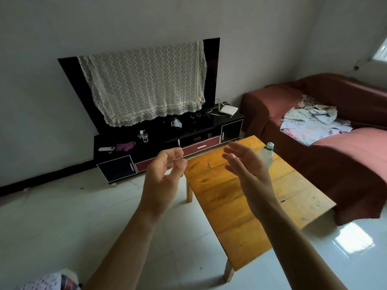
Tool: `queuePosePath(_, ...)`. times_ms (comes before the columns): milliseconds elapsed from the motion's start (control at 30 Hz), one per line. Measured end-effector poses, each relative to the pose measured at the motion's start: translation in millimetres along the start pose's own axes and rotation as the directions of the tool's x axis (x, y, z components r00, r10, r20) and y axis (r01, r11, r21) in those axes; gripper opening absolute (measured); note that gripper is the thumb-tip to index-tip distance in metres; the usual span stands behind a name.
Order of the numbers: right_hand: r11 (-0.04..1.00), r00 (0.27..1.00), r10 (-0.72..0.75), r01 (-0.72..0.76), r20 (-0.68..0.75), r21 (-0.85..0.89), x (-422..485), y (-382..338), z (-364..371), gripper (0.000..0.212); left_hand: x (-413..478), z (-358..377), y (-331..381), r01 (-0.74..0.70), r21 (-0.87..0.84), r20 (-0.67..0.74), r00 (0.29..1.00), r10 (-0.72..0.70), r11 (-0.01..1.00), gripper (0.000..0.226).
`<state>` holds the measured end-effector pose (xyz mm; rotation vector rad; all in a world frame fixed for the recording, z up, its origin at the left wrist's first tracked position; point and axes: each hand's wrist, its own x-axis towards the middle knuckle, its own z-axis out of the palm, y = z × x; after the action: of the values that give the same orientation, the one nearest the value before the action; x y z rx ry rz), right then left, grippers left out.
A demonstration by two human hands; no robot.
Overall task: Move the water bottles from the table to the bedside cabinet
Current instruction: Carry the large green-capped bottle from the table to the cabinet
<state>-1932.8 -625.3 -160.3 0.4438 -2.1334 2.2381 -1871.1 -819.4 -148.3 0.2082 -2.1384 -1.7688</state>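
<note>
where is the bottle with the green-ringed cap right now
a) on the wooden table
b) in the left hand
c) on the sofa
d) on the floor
a: the bottle stands on the wooden table, partly behind the right hand; the left hand holds nothing.

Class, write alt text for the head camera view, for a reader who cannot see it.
A person's left hand and right hand hover open and empty near a yellow wooden table, where a clear plastic bottle with a white cap stands. Behind is a black TV cabinet.
</note>
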Motion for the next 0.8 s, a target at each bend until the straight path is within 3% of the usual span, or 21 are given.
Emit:
queuePosePath(400,0.993,0.977,0.032,-0.056,-0.212,-0.108,138,44,49,0.030,198,-21,-56,0.008,-0.125,0.199,0.980,0.017,0.992,0.033)
queuePosePath(633,0.981,0.914,0.014,-0.092,-0.406,-0.173,180,52,43,0.048,270,14,-67,-0.004,-0.146,0.374,0.925,0.059,0.989,0.035)
queuePosePath(800,0.974,0.864,-0.005,-0.111,-0.503,-0.199,204,62,18,0.047,310,56,-72,0.020,-0.150,0.463,0.885,0.053,0.988,0.037)
